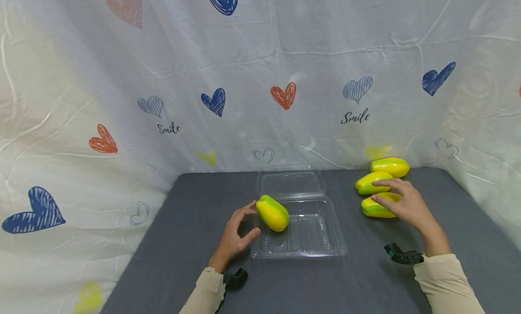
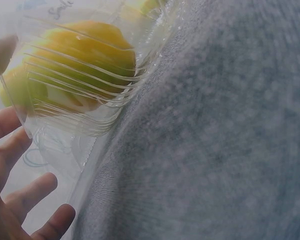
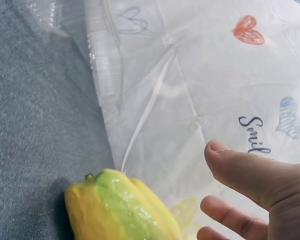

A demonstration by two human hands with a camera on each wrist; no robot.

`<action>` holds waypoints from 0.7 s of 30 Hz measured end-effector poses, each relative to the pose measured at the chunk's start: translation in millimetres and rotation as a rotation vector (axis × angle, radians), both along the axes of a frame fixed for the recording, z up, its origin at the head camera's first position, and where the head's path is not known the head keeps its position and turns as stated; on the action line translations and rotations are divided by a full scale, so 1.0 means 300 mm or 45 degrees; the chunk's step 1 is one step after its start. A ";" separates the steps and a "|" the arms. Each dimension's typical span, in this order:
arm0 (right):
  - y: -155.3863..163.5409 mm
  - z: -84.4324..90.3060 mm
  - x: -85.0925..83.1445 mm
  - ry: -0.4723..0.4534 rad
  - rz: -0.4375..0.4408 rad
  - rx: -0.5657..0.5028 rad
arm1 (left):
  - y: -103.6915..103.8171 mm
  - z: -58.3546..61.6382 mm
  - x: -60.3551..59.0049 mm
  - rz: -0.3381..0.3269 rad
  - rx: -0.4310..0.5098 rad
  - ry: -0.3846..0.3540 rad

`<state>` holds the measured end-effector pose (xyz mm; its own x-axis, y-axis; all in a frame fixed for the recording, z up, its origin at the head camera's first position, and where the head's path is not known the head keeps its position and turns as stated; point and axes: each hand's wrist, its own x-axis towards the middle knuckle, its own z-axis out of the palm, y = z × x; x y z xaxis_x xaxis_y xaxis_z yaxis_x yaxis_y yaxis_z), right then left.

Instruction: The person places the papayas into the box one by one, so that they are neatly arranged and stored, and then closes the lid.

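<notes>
Near the centre of the head view we see a clear plastic clamshell box [image 1: 313, 235] lying open on the grey table [image 1: 191, 205], its lid folded back toward the top of the frame. A yellow-green toy papaya [image 1: 272, 212] rests in the left end of the box's tray, tilted over the rim. Our left hand [image 1: 234, 236] sits just left of it at lower centre, fingers [image 1: 246, 211] spread and loosely bent around the fruit's end; we cannot tell whether the fingertips touch it. The left wrist view shows the same papaya [image 2: 80, 65] through the ribbed wall of the box [image 2: 95, 145], with the fingers [image 2: 37, 190] apart beside that wall and gripping nothing.

At right of centre in the head view, three more papayas [image 1: 388, 167] lie close together near the back edge of the table. Our right hand [image 1: 404, 203] lies over the nearer two, fingers extended and slightly apart, resting on them without curling round. In the right wrist view one papaya [image 3: 117, 207] lies at the bottom, with the thumb [image 3: 245, 167] and fingers straight and apart just right of it, before the heart-printed white cloth [image 3: 200, 75].
</notes>
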<state>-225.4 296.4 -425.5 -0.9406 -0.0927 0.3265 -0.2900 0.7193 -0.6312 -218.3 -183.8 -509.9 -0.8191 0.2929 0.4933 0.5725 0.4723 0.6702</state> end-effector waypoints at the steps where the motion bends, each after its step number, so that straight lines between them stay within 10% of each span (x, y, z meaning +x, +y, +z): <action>1: 0.003 -0.002 0.000 -0.006 -0.002 0.001 | 0.000 0.000 0.000 -0.002 0.004 -0.003; 21: 0.049 -0.037 -0.017 -0.067 0.014 0.170 | 0.000 -0.010 -0.005 0.011 0.002 -0.001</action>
<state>-230.5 311.1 -436.7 -0.9548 -0.1427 0.2606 -0.2675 0.7947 -0.5448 -219.9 -183.8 -512.9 -0.8221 0.2850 0.4930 0.5677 0.4766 0.6712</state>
